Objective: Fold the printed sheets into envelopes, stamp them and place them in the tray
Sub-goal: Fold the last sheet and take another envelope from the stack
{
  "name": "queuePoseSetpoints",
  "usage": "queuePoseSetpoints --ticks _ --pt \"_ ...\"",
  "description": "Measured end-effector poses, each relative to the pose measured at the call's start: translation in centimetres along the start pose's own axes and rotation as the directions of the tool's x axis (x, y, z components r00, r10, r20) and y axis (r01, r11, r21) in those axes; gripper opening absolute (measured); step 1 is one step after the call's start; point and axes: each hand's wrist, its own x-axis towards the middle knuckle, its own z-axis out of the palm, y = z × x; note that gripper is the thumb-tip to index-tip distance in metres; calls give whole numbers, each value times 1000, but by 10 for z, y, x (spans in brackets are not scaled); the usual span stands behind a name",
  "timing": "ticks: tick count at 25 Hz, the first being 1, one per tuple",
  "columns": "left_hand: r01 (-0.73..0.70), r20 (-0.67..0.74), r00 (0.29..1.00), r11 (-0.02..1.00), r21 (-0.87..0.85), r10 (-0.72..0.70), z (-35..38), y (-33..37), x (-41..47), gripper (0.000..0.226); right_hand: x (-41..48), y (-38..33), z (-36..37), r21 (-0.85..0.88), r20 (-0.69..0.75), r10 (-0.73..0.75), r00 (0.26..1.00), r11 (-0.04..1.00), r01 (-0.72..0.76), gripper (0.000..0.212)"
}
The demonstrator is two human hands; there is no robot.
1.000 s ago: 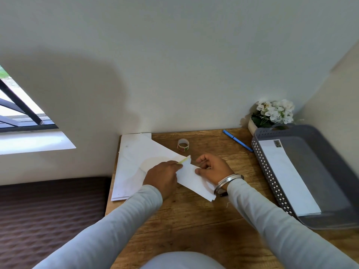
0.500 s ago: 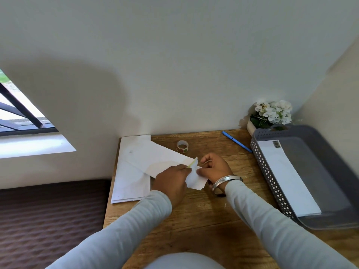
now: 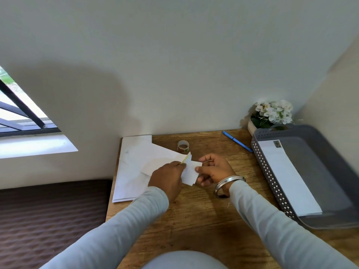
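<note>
A white envelope [image 3: 189,172] is held between both hands above the wooden desk [image 3: 204,210], lifted and turned so only its short end shows. My left hand [image 3: 168,180] pinches its left side, and a thin yellowish strip sticks out by the fingers. My right hand [image 3: 212,169] grips the right edge, a metal bangle on that wrist. A stack of white sheets [image 3: 132,167] lies at the desk's left. A small stamp roll [image 3: 183,146] stands behind the hands. The grey tray [image 3: 314,140] at the right holds one stamped envelope [image 3: 287,175].
A blue pen [image 3: 237,141] lies at the back of the desk, beside a pot of white flowers [image 3: 272,114] in the corner. The wall runs right behind the desk. A window [image 3: 19,117] is at the left, above dark ribbed flooring [image 3: 48,220].
The envelope has gone from lying flat on the desk to being lifted and drawn in between my hands. Both hands shifted slightly right and closer together.
</note>
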Motion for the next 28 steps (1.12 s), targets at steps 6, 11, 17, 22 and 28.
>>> queuePoseSetpoints --ticks 6,11,17,22,28 --pt "-62 -12 998 998 -24 62 0 9 0 48 3 1 6 69 -31 20 999 997 -18 32" --pt "-104 -56 993 993 -51 102 1 8 0 42 8 1 10 135 -49 48 998 990 -41 35" --pt "-110 -48 993 992 -59 107 2 10 -5 51 6 4 6 70 44 83 996 994 -86 24" --pt "-115 -110 988 988 -101 104 6 16 -7 48 6 2 11 58 -12 127 992 990 -126 12" --pt "-162 -159 978 973 -167 135 8 21 -9 47 8 6 15 58 -85 121 989 992 -116 10"
